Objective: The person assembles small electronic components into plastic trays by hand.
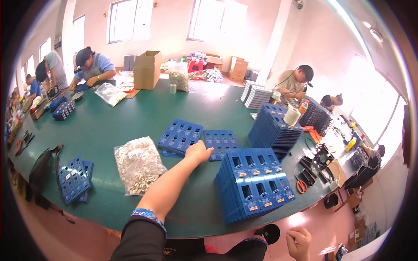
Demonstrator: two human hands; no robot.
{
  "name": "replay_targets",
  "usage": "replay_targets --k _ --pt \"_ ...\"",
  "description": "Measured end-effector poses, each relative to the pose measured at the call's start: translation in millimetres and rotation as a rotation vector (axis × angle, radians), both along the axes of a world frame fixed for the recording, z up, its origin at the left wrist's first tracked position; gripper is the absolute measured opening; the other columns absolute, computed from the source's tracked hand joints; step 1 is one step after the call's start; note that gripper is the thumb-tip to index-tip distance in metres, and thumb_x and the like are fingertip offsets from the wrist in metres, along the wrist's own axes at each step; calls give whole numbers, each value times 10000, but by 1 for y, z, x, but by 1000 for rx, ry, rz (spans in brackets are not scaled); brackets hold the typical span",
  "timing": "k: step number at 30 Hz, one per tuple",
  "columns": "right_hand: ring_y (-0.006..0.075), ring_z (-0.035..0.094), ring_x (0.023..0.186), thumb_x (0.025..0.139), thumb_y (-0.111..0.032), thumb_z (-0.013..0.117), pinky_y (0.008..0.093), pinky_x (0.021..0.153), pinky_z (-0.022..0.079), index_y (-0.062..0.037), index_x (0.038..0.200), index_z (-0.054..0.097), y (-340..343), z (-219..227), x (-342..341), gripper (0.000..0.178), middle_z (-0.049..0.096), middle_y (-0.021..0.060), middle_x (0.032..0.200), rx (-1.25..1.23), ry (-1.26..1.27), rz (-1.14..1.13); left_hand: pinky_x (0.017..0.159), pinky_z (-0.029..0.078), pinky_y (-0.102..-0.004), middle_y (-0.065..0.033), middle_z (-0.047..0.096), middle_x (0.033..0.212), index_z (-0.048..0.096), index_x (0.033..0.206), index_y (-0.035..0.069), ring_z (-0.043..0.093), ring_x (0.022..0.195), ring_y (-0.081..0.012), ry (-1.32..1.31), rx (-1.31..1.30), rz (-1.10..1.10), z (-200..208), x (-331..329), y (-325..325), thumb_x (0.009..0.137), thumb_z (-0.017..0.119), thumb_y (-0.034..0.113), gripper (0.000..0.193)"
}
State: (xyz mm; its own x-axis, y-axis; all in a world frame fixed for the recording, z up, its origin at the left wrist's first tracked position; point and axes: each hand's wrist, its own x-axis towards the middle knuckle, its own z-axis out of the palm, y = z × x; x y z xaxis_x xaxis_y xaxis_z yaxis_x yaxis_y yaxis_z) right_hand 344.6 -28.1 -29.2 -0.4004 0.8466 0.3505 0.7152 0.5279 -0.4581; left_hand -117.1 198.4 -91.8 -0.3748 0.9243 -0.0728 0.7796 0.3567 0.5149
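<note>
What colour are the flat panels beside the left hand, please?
The panels are blue, seen best in the head view.

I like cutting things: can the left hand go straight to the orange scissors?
Probably not straight: the tall blue stack stands between the left hand and the orange scissors.

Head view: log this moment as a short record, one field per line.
Left hand: at a corner of some blue panels; grip unclear
Right hand: loosely curled, beyond the edge of the green table
Left side: clear bag of small parts
Right side: near blue stack
Behind that: far blue stack, cream roll on top
Across table: co-worker in blue
</note>
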Motion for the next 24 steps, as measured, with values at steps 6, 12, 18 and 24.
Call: replay_targets --k 6,12,18,24 --pt "351 651 924 833 -62 689 418 825 524 -33 970 722 -16 1 13 144 686 170 989 69 -12 -57 931 513 -425 -229 665 1177 418 1339 -75 654 1111 -345 136 -85 -91 3 38 32 877 654 538 803" --pt "354 647 933 834 -61 693 416 835 519 -26 970 718 -18 -2 15 143 684 171 987 -25 43 -82 874 537 -440 -227 687 1105 484 1225 -62 676 1042 -369 123 -6 -50 -15 33 42 869 715 419 641" --pt "350 647 945 834 -60 693 412 850 520 -26 972 714 -13 -6 19 144 679 170 1006 -19 61 -40 900 528 -447 -247 680 1102 520 1152 -41 671 1038 -384 -37 54 153 -17 35 41 839 761 358 561" --pt "341 647 953 830 -71 692 411 852 523 -25 965 713 -17 -13 24 144 679 160 1000 -16 31 -18 798 568 -452 -235 690 1038 599 1117 -48 699 931 -366 -224 168 146 -23 12 56 813 781 232 452"
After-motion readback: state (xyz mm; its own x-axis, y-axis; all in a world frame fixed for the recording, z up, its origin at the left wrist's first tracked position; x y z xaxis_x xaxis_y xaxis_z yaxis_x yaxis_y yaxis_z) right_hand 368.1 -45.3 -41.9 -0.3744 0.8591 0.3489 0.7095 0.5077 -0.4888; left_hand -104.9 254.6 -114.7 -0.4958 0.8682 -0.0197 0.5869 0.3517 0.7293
